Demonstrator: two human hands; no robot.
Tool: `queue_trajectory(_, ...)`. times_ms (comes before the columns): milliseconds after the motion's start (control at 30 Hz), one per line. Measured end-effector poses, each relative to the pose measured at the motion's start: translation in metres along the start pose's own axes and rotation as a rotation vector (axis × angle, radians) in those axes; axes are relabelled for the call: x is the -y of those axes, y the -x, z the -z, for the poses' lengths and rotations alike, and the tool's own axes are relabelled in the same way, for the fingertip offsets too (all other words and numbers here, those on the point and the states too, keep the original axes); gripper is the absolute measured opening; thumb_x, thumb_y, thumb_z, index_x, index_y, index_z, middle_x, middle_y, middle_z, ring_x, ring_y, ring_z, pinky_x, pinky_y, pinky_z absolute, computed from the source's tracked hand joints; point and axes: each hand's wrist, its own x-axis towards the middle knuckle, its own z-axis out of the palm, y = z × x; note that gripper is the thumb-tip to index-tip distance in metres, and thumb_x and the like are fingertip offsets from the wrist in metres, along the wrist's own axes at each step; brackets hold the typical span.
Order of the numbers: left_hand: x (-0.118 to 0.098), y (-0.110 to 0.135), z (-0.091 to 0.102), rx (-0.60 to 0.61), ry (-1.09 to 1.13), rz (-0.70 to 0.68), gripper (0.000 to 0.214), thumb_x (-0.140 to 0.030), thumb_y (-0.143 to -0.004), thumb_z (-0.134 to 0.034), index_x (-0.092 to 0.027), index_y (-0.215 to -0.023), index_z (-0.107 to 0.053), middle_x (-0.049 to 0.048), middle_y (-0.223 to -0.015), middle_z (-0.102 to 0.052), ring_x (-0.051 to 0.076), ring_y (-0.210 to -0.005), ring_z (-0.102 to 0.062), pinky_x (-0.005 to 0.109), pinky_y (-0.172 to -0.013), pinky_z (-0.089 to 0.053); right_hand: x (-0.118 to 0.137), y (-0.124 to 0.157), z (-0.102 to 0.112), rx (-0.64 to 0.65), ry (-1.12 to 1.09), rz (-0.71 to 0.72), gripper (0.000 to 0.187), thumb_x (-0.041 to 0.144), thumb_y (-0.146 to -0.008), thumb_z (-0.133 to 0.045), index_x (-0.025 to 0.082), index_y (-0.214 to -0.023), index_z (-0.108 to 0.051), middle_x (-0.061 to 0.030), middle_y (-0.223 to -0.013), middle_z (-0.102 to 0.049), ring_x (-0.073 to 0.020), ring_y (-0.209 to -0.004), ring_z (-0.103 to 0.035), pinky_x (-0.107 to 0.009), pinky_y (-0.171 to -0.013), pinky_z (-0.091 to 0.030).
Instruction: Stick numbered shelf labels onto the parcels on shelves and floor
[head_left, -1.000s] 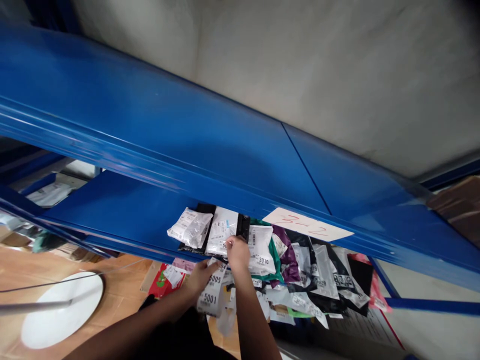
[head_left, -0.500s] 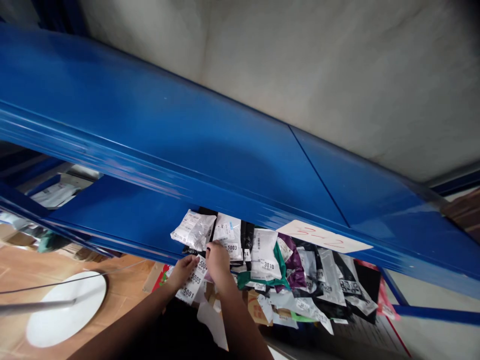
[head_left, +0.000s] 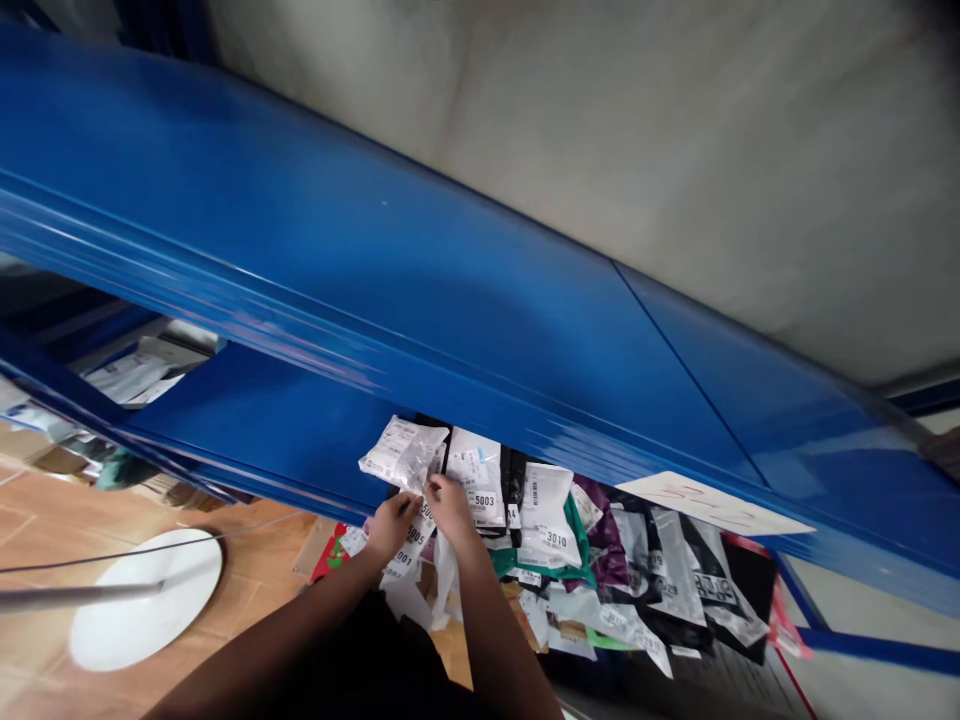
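My left hand (head_left: 393, 526) pinches a strip of white number labels (head_left: 409, 562), which hangs down below the shelf edge. Close beside it, my right hand (head_left: 452, 508) has its fingertips pressed together at the strip's top end. Whatever sits between them is too small to make out. Just above both hands, a white plastic parcel (head_left: 403, 452) with a printed label lies on the shelf. Right of my right hand stands a white parcel (head_left: 480, 470) labelled 5003. Farther right, another white parcel (head_left: 547, 515) reads 3010, in front of a green bag (head_left: 583, 540).
A blue metal shelf (head_left: 285, 410) runs across, with an upper beam (head_left: 375, 270) above my hands. Several bagged parcels continue right, including a purple one (head_left: 609, 535). A handwritten white card (head_left: 716, 503) is on the beam. At lower left a round white base (head_left: 146, 600) stands on the tiled floor.
My view has shifted slightly, so the shelf and parcels sit farther right. My left hand has moved up the label strip, closer to my right hand and the white parcel.
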Motion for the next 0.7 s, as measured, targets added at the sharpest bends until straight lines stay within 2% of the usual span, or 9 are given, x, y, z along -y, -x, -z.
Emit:
queue_trajectory(133, 0.006, -0.01, -0.01, -0.046, -0.03, 0.132, 0.03, -0.032, -0.088, -0.06, -0.014, -0.064, -0.056, -0.006, -0.058, -0.052, 0.01, -0.056, -0.052, 0.026, -0.058, -0.045, -0.002, 0.0, 0.001, 0.008, 0.002, -0.075, 0.014, 0.018, -0.08, -0.06, 0.018, -0.086, -0.073, -0.008, -0.093, -0.076, -0.0202, -0.088, -0.07, -0.024, -0.077, -0.048)
queue_trajectory(300, 0.008, -0.014, -0.019, -0.092, -0.01, 0.27, 0.028, -0.031, -0.089, -0.059, -0.013, -0.068, -0.056, -0.0059, -0.059, -0.053, 0.009, -0.053, -0.052, 0.023, -0.053, -0.046, 0.001, -0.003, 0.003, 0.008, 0.027, -0.192, 0.014, 0.018, -0.077, -0.064, 0.017, -0.086, -0.074, -0.0097, -0.091, -0.076, -0.0226, -0.088, -0.07, -0.026, -0.073, -0.049)
queue_trajectory(433, 0.006, -0.013, -0.024, -0.115, 0.037, 0.343, 0.027, -0.035, -0.092, -0.055, -0.013, -0.077, -0.059, -0.0042, -0.065, -0.056, 0.009, -0.056, -0.054, 0.024, -0.055, -0.048, 0.005, -0.007, 0.005, 0.017, 0.034, -0.233, 0.013, 0.021, -0.074, -0.067, 0.017, -0.085, -0.074, -0.0089, -0.092, -0.076, -0.0232, -0.089, -0.07, -0.026, -0.072, -0.049)
queue_trajectory(567, 0.002, -0.016, -0.021, -0.072, 0.078, 0.402, 0.025, -0.036, -0.092, -0.054, -0.013, -0.086, -0.061, -0.0025, -0.071, -0.058, 0.009, -0.057, -0.055, 0.024, -0.054, -0.048, 0.01, -0.014, 0.006, 0.018, 0.047, -0.235, 0.013, 0.017, -0.076, -0.064, 0.021, -0.083, -0.073, -0.0047, -0.091, -0.076, -0.0196, -0.087, -0.069, -0.024, -0.069, -0.047)
queue_trajectory(700, -0.001, -0.02, -0.013, -0.014, 0.05, 0.455, 0.021, -0.033, -0.091, -0.057, -0.012, -0.086, -0.061, -0.002, -0.073, -0.06, 0.009, -0.058, -0.055, 0.023, -0.053, -0.049, 0.014, -0.022, 0.004, 0.032, 0.073, -0.25, 0.016, 0.012, -0.075, -0.064, 0.023, -0.081, -0.073, -0.0027, -0.091, -0.075, -0.019, -0.086, -0.069, -0.024, -0.068, -0.047)
